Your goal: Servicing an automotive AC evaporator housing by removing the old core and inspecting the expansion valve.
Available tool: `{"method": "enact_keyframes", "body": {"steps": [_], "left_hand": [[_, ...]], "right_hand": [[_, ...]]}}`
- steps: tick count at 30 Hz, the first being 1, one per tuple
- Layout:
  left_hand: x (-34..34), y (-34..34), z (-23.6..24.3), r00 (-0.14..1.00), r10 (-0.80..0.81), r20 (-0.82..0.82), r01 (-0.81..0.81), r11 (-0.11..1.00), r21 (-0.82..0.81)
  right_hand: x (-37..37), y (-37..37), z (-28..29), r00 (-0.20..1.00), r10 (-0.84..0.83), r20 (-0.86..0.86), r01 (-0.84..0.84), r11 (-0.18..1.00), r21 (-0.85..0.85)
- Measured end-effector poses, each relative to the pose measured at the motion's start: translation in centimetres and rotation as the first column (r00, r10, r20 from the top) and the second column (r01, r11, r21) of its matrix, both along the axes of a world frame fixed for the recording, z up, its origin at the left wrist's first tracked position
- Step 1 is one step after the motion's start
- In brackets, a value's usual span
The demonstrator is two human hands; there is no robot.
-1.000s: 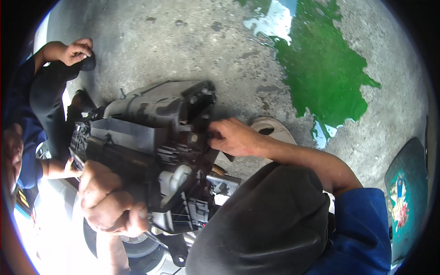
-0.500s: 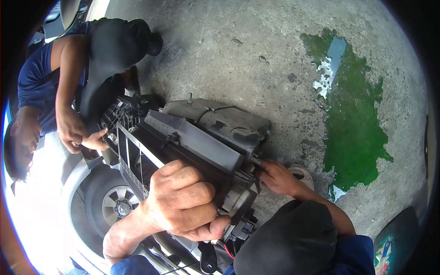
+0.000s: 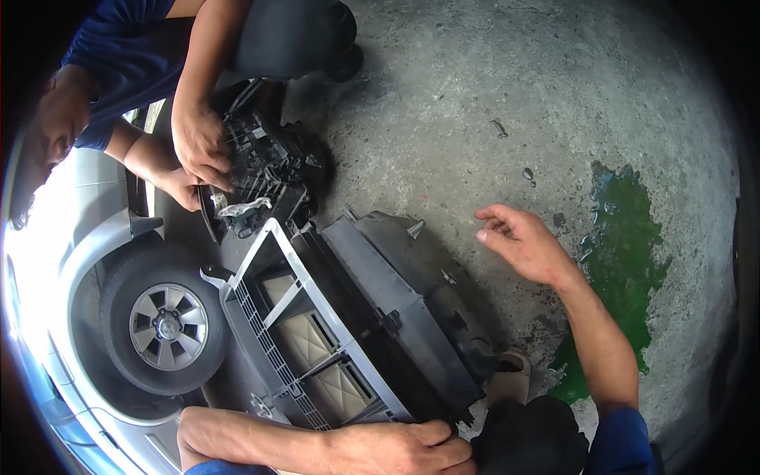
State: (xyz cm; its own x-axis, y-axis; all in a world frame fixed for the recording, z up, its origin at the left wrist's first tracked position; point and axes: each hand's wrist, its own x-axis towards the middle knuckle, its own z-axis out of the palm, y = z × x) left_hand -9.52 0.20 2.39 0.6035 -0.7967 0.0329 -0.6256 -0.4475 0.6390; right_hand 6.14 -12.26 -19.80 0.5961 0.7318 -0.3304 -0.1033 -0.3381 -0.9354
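A large black plastic housing (image 3: 372,277) lies at an angle in the centre, with a pale metal frame, grille and beige flaps on its near side. My left hand (image 3: 412,451) has its fingers curled on the housing's lower end. My right hand (image 3: 514,241) is raised over the concrete, right of the housing, holding nothing, fingers apart and slightly bent.
A co-worker (image 3: 142,39) crouches at the upper left, hands (image 3: 202,154) on a black plastic assembly (image 3: 261,158). A silver vehicle's wheel (image 3: 166,324) is at left. A green puddle (image 3: 621,237) lies on the stained concrete (image 3: 491,87) at right. My sandal (image 3: 507,380) is beside the housing.
My right hand has let go of the housing and lifted away to the right. My view has shifted, showing more of the housing's framed side and of the co-worker's assembly.
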Motion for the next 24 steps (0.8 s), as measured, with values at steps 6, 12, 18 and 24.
{"method": "enact_keyframes", "body": {"steps": [6, 12, 18, 24], "left_hand": [[-1.3, 0.6, -0.9, 0.999, -0.031, -0.018, 0.029, 0.995, -0.1], [-2.4, 1.0, -1.9, 0.999, -0.038, -0.026, 0.04, 0.997, 0.068], [-3.8, -0.1, 1.3, 0.942, 0.329, -0.063, -0.328, 0.944, 0.02], [-10.4, -0.6, 9.6, 0.498, 0.721, -0.483, -0.817, 0.577, 0.019]], "right_hand": [[3.8, 10.9, 3.9, 0.97, 0.202, 0.137, -0.189, 0.976, -0.105], [-1.4, 6.3, 4.8, 0.979, 0.204, -0.024, -0.198, 0.903, -0.382], [-11.1, -13.0, 6.9, 0.997, -0.026, -0.077, -0.04, 0.661, -0.749], [-17.9, -25.0, 19.2, 0.899, 0.102, -0.426, -0.438, 0.191, -0.878]]}}
